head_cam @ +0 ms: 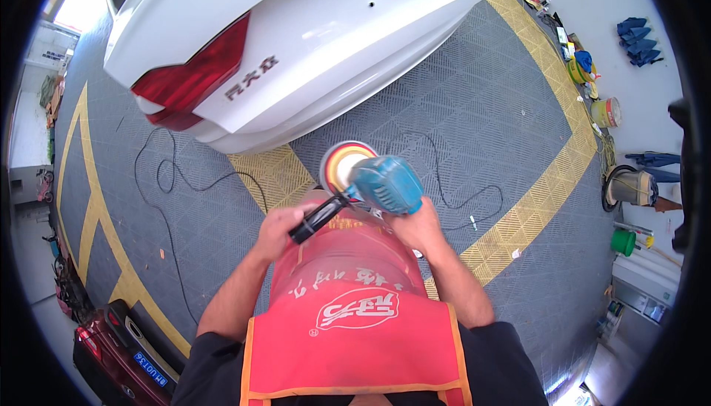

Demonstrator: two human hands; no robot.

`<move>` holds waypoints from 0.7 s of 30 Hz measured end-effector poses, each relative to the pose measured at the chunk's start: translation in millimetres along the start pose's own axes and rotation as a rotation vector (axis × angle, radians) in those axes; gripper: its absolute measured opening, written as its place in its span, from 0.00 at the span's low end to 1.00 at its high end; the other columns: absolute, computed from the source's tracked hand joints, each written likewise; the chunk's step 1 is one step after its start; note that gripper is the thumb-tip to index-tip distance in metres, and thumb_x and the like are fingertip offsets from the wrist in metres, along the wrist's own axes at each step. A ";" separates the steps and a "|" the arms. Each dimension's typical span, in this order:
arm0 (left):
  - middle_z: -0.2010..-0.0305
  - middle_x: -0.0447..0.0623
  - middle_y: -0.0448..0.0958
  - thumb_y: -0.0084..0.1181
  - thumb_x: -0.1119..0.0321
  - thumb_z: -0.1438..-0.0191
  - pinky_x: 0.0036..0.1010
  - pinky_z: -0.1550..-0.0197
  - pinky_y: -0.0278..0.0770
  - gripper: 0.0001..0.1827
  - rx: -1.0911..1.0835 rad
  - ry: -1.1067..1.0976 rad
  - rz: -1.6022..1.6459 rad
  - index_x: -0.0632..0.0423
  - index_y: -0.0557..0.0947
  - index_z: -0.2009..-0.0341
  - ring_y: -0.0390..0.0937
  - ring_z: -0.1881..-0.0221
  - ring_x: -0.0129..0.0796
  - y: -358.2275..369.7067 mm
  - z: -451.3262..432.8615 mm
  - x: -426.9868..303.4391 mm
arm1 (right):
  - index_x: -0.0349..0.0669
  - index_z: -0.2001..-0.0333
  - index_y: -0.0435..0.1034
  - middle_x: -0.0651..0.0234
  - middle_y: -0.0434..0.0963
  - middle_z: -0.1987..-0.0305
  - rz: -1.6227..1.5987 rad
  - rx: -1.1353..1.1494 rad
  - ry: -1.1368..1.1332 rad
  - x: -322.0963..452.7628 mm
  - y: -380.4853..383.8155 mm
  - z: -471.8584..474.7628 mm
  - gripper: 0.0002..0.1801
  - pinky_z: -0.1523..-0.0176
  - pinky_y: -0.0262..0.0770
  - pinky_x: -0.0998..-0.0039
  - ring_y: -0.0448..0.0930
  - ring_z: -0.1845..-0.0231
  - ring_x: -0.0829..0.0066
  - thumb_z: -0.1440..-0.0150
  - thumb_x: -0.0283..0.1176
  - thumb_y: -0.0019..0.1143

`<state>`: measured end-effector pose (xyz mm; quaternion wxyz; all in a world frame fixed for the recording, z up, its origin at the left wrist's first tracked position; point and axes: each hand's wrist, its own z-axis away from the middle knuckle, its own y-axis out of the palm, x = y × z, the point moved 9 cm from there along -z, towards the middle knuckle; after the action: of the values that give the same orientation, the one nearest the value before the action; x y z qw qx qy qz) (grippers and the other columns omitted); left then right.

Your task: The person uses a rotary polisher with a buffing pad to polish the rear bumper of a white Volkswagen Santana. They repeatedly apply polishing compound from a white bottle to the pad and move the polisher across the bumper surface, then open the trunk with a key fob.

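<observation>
A teal corded polisher is held in front of my apron, with my right hand wrapped around its rear grip. Its round pad, with red, yellow and white rings, points away from me towards the car. A black side handle sticks out to the left. My left hand is at that handle's outer end, partly behind it; whether the fingers close on it is hidden. Ahead stands the rear of a white car with a red tail light. The pad appears apart from the bodywork.
Black cable loops over the grey grid-tile floor on both sides. A dark red car stands at the lower left. Along the right wall are a pail, a wet-dry vacuum and a green bucket.
</observation>
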<state>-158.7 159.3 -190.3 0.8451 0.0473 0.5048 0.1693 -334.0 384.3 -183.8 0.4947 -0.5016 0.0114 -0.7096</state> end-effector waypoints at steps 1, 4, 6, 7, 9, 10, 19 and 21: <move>0.63 0.49 0.83 0.53 0.50 0.31 0.26 0.59 0.75 0.32 -0.050 0.029 -0.098 0.65 0.78 0.35 0.79 0.64 0.29 -12.8 -33.4 10.7 | 0.38 0.58 0.82 0.42 0.84 0.62 0.014 -0.044 0.061 -22.9 -10.6 -0.7 0.17 0.51 0.82 0.51 0.84 0.54 0.40 0.49 0.37 0.66; 0.48 0.64 0.83 0.54 0.48 0.33 0.44 0.41 0.77 0.35 -0.422 0.565 -1.286 0.68 0.76 0.36 0.82 0.45 0.54 -38.4 -132.1 -6.5 | 0.32 0.62 0.81 0.39 0.83 0.65 0.026 -0.147 0.214 -86.4 -36.5 0.7 0.19 0.53 0.81 0.50 0.85 0.56 0.39 0.50 0.38 0.66; 0.44 0.66 0.82 0.55 0.49 0.34 0.49 0.38 0.75 0.32 -0.627 0.381 -1.558 0.64 0.79 0.37 0.79 0.42 0.61 -74.8 -191.9 3.9 | 0.31 0.62 0.81 0.38 0.83 0.66 0.027 -0.193 0.286 -116.2 -53.3 11.3 0.19 0.54 0.81 0.50 0.85 0.57 0.38 0.51 0.38 0.67; 0.42 0.68 0.81 0.56 0.49 0.35 0.52 0.36 0.73 0.31 -0.763 0.342 -1.696 0.62 0.80 0.38 0.78 0.40 0.64 -88.3 -221.1 -2.3 | 0.31 0.62 0.81 0.38 0.82 0.67 0.018 -0.210 0.335 -127.4 -61.7 18.4 0.19 0.55 0.81 0.49 0.85 0.57 0.38 0.51 0.38 0.67; 0.37 0.64 0.78 0.60 0.49 0.39 0.51 0.33 0.71 0.31 -0.757 -0.031 -1.345 0.55 0.80 0.38 0.74 0.35 0.63 -136.3 -280.0 11.4 | 0.31 0.62 0.82 0.37 0.83 0.66 0.047 -0.218 0.469 -143.7 -80.6 45.0 0.19 0.55 0.81 0.50 0.85 0.56 0.38 0.52 0.37 0.69; 0.37 0.64 0.79 0.60 0.50 0.39 0.51 0.33 0.71 0.30 -0.801 -0.126 -1.258 0.55 0.80 0.38 0.74 0.35 0.62 -151.1 -299.8 12.7 | 0.32 0.62 0.81 0.37 0.82 0.65 0.097 -0.255 0.507 -144.0 -92.4 59.6 0.19 0.55 0.81 0.51 0.85 0.56 0.38 0.52 0.37 0.69; 0.41 0.62 0.82 0.62 0.51 0.43 0.50 0.37 0.74 0.28 -0.949 -0.191 -1.253 0.54 0.83 0.42 0.78 0.40 0.61 -179.1 -324.9 9.6 | 0.31 0.52 0.73 0.61 0.79 0.68 -0.288 -0.399 0.718 -154.3 -149.5 94.7 0.21 0.77 0.73 0.70 0.76 0.82 0.71 0.53 0.16 0.62; 0.42 0.62 0.82 0.63 0.52 0.43 0.50 0.38 0.75 0.28 -0.948 -0.161 -1.246 0.54 0.83 0.43 0.79 0.41 0.60 -165.4 -316.7 2.0 | 0.31 0.53 0.73 0.60 0.79 0.67 -0.305 -0.421 0.660 -154.1 -164.1 82.8 0.20 0.78 0.73 0.70 0.77 0.82 0.70 0.53 0.15 0.61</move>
<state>-393.7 -24.1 -387.3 0.7483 -0.5980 0.2495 -0.1421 -386.4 617.7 -166.5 0.2404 -0.3335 0.2397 -0.8795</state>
